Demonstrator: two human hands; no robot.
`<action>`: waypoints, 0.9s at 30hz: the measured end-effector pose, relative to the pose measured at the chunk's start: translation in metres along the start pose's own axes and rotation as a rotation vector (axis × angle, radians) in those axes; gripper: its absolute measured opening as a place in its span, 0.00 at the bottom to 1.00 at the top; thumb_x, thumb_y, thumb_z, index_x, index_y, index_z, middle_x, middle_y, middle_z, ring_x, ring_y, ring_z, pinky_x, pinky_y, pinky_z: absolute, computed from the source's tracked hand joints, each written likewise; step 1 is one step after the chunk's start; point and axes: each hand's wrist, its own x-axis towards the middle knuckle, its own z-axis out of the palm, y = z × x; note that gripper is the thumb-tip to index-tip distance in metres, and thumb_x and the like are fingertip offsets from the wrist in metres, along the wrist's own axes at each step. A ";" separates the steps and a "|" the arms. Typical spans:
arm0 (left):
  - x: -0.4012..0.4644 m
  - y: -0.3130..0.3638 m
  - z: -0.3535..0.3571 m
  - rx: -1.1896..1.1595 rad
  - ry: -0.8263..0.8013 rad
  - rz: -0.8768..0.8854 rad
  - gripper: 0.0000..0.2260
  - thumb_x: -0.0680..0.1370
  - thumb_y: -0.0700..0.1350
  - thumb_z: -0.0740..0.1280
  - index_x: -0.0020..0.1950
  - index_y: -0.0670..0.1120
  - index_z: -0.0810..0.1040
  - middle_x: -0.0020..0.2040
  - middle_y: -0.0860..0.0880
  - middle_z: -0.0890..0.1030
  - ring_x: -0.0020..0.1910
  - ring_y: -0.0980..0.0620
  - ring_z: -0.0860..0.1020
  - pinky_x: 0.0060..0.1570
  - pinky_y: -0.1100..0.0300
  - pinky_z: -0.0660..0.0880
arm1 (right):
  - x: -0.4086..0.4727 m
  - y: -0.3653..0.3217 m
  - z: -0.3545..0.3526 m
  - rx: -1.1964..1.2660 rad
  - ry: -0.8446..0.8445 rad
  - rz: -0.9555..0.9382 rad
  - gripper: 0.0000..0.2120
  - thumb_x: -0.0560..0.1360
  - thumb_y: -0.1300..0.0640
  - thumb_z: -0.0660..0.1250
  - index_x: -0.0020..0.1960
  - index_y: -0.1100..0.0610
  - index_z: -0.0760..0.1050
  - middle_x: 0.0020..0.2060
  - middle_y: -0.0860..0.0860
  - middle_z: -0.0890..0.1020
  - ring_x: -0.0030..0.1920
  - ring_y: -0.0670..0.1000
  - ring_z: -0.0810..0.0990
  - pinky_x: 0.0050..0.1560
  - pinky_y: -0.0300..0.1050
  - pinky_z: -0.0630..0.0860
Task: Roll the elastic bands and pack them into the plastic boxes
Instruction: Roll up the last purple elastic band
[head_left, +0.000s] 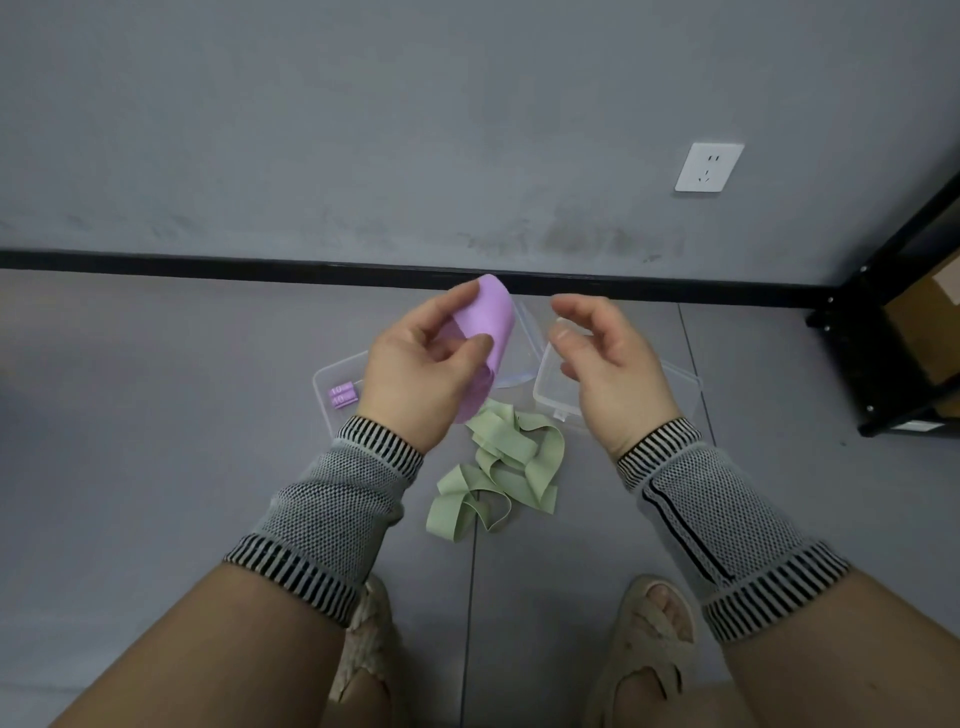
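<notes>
My left hand (415, 364) pinches a wide purple elastic band (488, 322) between thumb and fingers; the band loops over the fingers and hangs down behind the palm. My right hand (602, 358) hovers beside it with loosely curled fingers and holds nothing. On the floor below lies a tangled green elastic band (498, 467). A clear plastic box (332, 384) at the left holds two small purple rolls (342, 396). Another clear plastic box (550, 384) stands open under my right hand, its lid (524, 338) raised behind.
The grey floor meets a grey wall with a black skirting strip (208, 262) and a white socket (709, 166). A black metal shelf frame (883, 322) with a cardboard box (924, 322) stands at the right. My sandalled feet (649, 639) are near the bottom edge.
</notes>
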 end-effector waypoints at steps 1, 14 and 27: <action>-0.001 0.000 0.001 -0.028 -0.036 -0.002 0.18 0.74 0.33 0.68 0.57 0.52 0.77 0.30 0.55 0.79 0.31 0.60 0.76 0.39 0.71 0.74 | 0.000 0.000 0.001 0.018 -0.022 0.015 0.11 0.78 0.59 0.62 0.60 0.52 0.74 0.56 0.42 0.77 0.52 0.38 0.76 0.60 0.44 0.74; 0.006 -0.014 0.001 0.097 -0.060 0.033 0.20 0.75 0.37 0.68 0.58 0.60 0.73 0.37 0.42 0.76 0.36 0.51 0.72 0.41 0.66 0.73 | -0.003 -0.001 0.001 -0.047 -0.111 -0.020 0.12 0.75 0.63 0.68 0.48 0.46 0.77 0.33 0.49 0.80 0.35 0.46 0.78 0.41 0.43 0.78; 0.012 -0.014 -0.002 -0.100 0.061 -0.074 0.20 0.76 0.35 0.65 0.65 0.51 0.71 0.55 0.57 0.75 0.58 0.49 0.77 0.51 0.53 0.79 | -0.003 -0.002 -0.002 0.157 -0.211 0.060 0.14 0.73 0.68 0.68 0.52 0.51 0.78 0.33 0.50 0.82 0.37 0.49 0.80 0.42 0.44 0.80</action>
